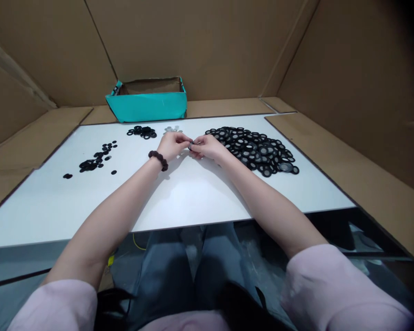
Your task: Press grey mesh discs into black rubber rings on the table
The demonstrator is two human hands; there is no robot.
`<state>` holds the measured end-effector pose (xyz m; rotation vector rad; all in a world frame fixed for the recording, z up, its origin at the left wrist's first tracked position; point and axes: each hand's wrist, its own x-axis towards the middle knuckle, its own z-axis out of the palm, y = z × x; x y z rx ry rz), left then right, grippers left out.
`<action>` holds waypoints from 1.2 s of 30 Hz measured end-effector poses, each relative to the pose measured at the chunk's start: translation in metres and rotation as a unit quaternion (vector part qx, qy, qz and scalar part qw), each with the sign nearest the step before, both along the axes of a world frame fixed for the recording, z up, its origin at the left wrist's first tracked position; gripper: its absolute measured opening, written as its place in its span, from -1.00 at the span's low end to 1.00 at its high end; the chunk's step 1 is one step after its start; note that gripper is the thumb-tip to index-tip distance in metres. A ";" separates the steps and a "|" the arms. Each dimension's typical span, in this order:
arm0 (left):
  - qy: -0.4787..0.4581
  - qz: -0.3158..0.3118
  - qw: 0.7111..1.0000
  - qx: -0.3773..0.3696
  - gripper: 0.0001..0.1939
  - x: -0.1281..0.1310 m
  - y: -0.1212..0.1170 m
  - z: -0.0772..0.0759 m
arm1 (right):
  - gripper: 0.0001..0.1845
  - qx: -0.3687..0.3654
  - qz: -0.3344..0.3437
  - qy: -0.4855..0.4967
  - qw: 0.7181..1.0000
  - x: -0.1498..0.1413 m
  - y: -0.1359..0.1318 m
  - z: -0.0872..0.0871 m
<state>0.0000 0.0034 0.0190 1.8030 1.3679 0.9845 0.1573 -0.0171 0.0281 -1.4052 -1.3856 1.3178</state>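
My left hand (174,144) and my right hand (207,146) meet over the middle of the white table (179,197). Between their fingertips is a small black ring (190,145), pinched from both sides and partly hidden by the fingers. Right beside my right hand spreads a big heap of black rings with grey centres (251,149). Behind my left hand lie several clear, pale discs (172,129). A small pile of open black rings (143,132) sits to the left of them. Farther left are scattered small black discs (93,163).
At the back edge stands a teal box (146,106) with an open top. Tall cardboard walls (207,50) enclose the table at the back and both sides. A cardboard strip (331,151) runs along the right side.
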 end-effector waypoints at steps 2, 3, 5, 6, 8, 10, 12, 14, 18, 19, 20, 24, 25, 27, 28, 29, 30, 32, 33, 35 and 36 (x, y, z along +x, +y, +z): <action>0.000 -0.004 1.000 -0.009 -0.88 0.000 -0.002 0.001 | -0.60 0.024 0.008 -0.031 0.999 0.002 0.002 -0.002; -0.001 -0.006 1.000 -0.017 -0.88 0.001 -0.003 0.002 | -0.60 0.038 0.012 -0.048 0.998 0.003 0.003 -0.003; 0.001 -0.005 1.000 -0.024 -0.90 0.002 -0.004 0.002 | -0.62 0.067 0.020 -0.084 0.994 0.004 0.006 -0.007; 0.005 -0.003 1.000 -0.022 -0.92 0.002 -0.004 0.003 | -0.64 0.082 0.025 -0.101 0.991 0.005 0.007 -0.009; 0.017 0.004 1.000 -0.010 -0.96 0.002 -0.004 0.003 | -0.69 0.110 0.034 -0.130 0.985 0.005 0.010 -0.012; 0.031 0.007 1.000 -0.001 -0.96 0.001 -0.004 0.004 | -0.73 0.132 0.039 -0.149 0.979 0.006 0.011 -0.015; 0.037 0.008 0.999 -0.002 -0.96 0.000 -0.003 0.003 | -0.75 0.148 0.038 -0.159 0.975 0.006 0.011 -0.016; 0.028 0.010 0.999 -0.014 -0.95 -0.002 0.000 -0.001 | -0.76 0.157 0.038 -0.161 0.974 0.007 0.011 -0.016; -0.016 0.008 0.999 -0.047 -0.91 -0.004 0.003 -0.007 | -0.77 0.149 0.036 -0.150 0.977 0.012 0.012 -0.013; -0.024 0.005 0.998 -0.056 -0.90 -0.004 0.003 -0.008 | -0.77 0.143 0.035 -0.145 0.978 0.013 0.013 -0.012; -0.029 0.005 0.997 -0.065 -0.89 -0.003 0.003 -0.007 | -0.77 0.137 0.035 -0.140 0.980 0.014 0.013 -0.011; -0.040 0.018 0.996 -0.080 -0.90 0.004 -0.001 -0.003 | -0.74 0.127 0.028 -0.118 0.985 0.014 0.013 -0.008; -0.041 0.023 0.996 -0.074 -0.92 0.006 -0.002 -0.003 | -0.73 0.121 0.021 -0.105 0.987 0.013 0.012 -0.008; -0.037 0.033 0.997 -0.052 -0.96 0.009 -0.003 -0.003 | -0.70 0.093 0.005 -0.068 0.993 0.011 0.010 -0.006; -0.033 0.038 0.998 -0.038 -0.98 0.010 -0.003 -0.004 | -0.68 0.072 -0.001 -0.045 0.996 0.010 0.009 -0.004; -0.031 0.040 0.998 -0.026 -0.99 0.010 -0.003 -0.004 | -0.67 0.050 -0.006 -0.021 0.999 0.009 0.007 -0.003; -0.031 0.040 0.999 -0.018 -0.98 0.011 -0.003 -0.005 | -0.66 0.028 -0.008 0.003 1.000 0.009 0.006 -0.001; -0.042 0.034 0.998 -0.015 -0.95 0.010 -0.002 -0.005 | -0.67 -0.002 -0.009 0.044 0.999 0.009 0.004 0.003; -0.051 0.031 0.998 -0.020 -0.93 0.010 -0.001 -0.005 | -0.67 -0.011 -0.009 0.060 0.998 0.009 0.003 0.004; -0.064 0.025 0.997 -0.034 -0.91 0.009 0.000 -0.005 | -0.68 -0.025 -0.016 0.079 0.996 0.010 0.003 0.006; -0.066 0.024 0.997 -0.038 -0.91 0.008 0.000 -0.005 | -0.68 -0.031 -0.020 0.083 0.996 0.010 0.003 0.006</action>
